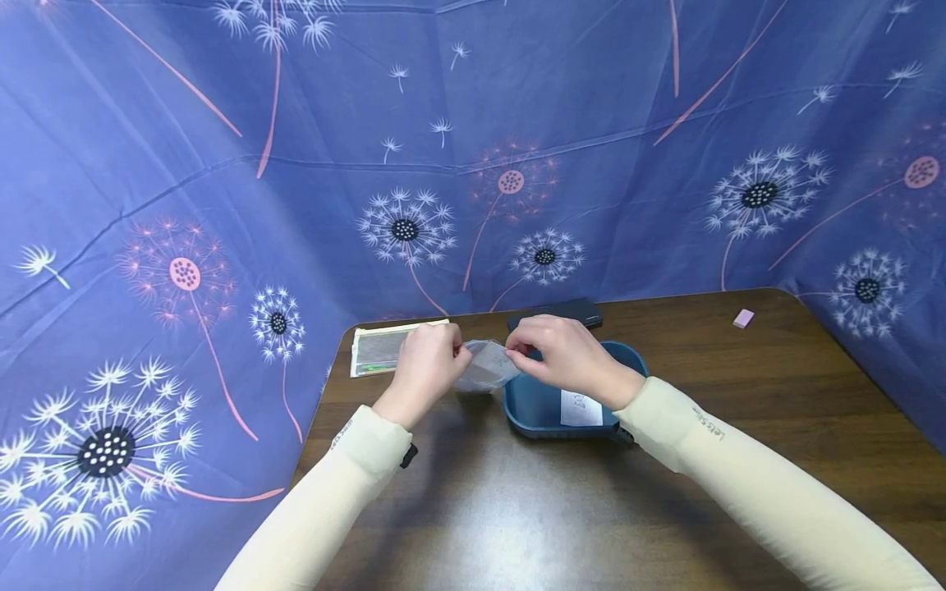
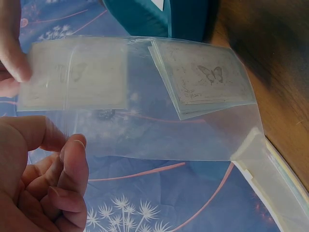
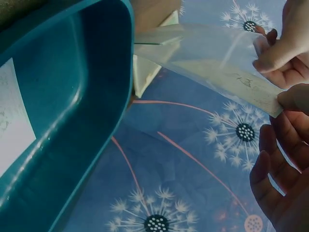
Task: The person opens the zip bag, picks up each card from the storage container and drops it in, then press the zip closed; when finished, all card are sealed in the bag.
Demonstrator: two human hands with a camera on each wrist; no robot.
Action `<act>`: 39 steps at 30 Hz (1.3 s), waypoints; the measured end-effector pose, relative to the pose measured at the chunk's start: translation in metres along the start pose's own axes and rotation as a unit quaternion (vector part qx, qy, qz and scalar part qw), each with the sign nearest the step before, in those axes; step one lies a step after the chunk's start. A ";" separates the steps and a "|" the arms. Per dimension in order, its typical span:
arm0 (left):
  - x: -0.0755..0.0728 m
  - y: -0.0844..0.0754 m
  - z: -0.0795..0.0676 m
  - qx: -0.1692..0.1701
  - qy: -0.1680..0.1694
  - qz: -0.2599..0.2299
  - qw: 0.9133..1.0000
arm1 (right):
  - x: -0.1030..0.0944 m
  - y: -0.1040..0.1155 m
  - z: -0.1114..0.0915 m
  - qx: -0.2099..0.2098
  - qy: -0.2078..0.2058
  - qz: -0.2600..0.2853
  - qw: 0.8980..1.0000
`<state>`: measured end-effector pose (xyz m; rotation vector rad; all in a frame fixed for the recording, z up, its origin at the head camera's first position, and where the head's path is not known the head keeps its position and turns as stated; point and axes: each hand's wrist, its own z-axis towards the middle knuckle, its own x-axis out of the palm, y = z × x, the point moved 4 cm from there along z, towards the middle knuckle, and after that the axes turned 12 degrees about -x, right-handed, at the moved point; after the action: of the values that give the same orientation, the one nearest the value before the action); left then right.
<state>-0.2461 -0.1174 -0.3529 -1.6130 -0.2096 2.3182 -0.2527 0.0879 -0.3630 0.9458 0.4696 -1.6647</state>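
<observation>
Between the two hands is a clear plastic bag [image 2: 159, 140]. A stack of paper cards with a butterfly print [image 2: 212, 72] lies inside, toward its far end. Another faintly printed card [image 3: 246, 87] is near the bag's mouth, partly covered by the film. My left hand [image 1: 429, 361] pinches the bag's edge near the mouth between thumb and fingers. With thumb and fingers, my right hand [image 1: 562, 353] pinches the end of the card near the mouth. Below and beside the right hand stands a blue-teal tray [image 1: 530, 394] with a white printed paper slip [image 1: 581, 408] in it.
A pale-edged zip pouch [image 1: 380, 349] with a clear window and something green lies at the back left. Behind the right hand is a dark flat object [image 1: 580, 310]. A small pink block [image 1: 743, 318] sits toward the back right of the wooden table [image 1: 739, 386]. Patterned blue cloth [image 1: 628, 205] hangs behind.
</observation>
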 end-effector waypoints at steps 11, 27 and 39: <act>0.000 0.001 -0.001 -0.001 0.003 0.002 1.000 | 0.022 -0.005 0.003 0.022 0.036 -0.007 0.999; 0.000 0.000 -0.001 0.005 0.011 0.004 1.000 | 0.038 -0.013 0.014 0.076 0.154 0.030 0.985; 0.001 -0.001 -0.002 0.001 0.017 -0.001 1.000 | 0.039 -0.008 0.015 0.078 0.175 0.050 0.980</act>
<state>-0.2443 -0.1163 -0.3538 -1.6497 -0.2012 2.2856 -0.2677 0.0556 -0.3854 1.3684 0.5220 -1.4637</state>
